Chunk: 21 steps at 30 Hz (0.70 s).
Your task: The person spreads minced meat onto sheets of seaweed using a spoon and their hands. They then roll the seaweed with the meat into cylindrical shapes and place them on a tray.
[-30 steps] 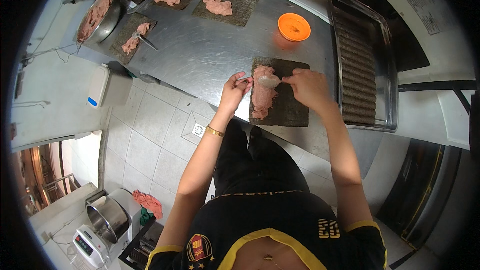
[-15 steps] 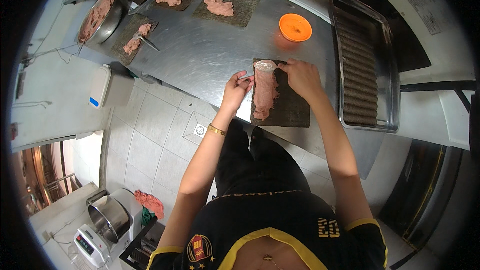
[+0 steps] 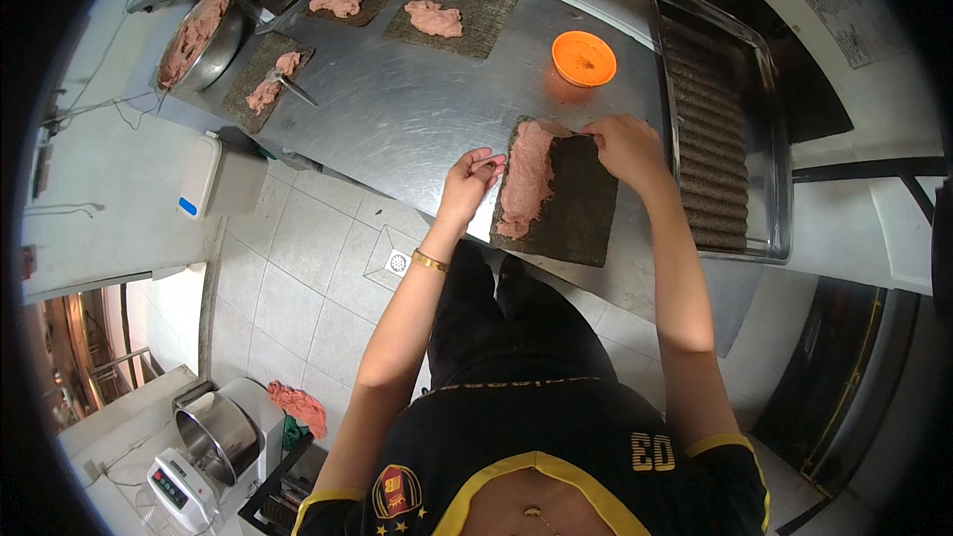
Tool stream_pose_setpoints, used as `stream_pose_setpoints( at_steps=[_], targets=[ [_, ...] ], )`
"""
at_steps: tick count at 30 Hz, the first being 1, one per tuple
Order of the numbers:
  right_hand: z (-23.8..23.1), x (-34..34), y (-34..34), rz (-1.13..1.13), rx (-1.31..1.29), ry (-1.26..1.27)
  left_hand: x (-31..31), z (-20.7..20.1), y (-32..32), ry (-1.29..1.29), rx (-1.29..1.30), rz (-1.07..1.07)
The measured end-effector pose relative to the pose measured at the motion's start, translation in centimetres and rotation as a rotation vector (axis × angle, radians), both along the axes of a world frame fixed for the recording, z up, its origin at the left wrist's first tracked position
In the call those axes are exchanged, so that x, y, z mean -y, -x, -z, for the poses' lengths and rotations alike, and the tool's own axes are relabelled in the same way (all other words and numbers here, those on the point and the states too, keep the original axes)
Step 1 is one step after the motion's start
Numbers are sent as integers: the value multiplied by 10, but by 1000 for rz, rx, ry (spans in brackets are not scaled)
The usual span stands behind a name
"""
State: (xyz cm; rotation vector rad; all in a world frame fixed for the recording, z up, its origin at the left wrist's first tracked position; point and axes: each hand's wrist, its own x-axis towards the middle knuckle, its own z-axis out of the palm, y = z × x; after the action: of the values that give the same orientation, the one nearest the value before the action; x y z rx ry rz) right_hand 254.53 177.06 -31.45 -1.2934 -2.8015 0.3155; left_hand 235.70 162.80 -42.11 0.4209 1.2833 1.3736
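A dark seaweed sheet (image 3: 578, 203) lies on the steel table near its front edge. Pink meat paste (image 3: 526, 179) is spread in a band along the sheet's left side. My right hand (image 3: 627, 149) is closed on a spoon (image 3: 558, 128), its head beside the paste's far end; the blade looks thin and hard to make out from this angle. At the left edge of the sheet is my left hand (image 3: 475, 179), with its fingers apart and their tips close to the seaweed; whether they touch it I cannot tell.
An orange bowl (image 3: 584, 59) stands beyond the sheet. On the right, a metal tray (image 3: 774, 208) holds several dark rolls (image 3: 711, 149). Several paste-topped sheets (image 3: 476, 0) lie to the far left, one bearing another spoon (image 3: 296, 89), beside a steel bowl of paste (image 3: 213, 58).
My right hand has moved right, drawing the spoon off the paste and turning it more edge-on. The seaweed sheet has turned slightly clockwise. My left hand has barely moved.
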Motion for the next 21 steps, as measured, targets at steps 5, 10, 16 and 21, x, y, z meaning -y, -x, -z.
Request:
stream_pose_setpoints(
  at_steps=[5, 10, 16, 21],
  targets=[
    [-13, 11, -11, -23, -35, 59, 17, -9, 8, 102, -143, 167],
    [-6, 44, -15, -154, 49, 126, 39, -24, 9, 197, -206, 271],
    [7, 97, -35, -341, 0, 49, 54, -28, 8, 235, -169, 337],
    [17, 97, -27, -286, 48, -108, 55, -24, 3, 243, -208, 337]
  ],
)
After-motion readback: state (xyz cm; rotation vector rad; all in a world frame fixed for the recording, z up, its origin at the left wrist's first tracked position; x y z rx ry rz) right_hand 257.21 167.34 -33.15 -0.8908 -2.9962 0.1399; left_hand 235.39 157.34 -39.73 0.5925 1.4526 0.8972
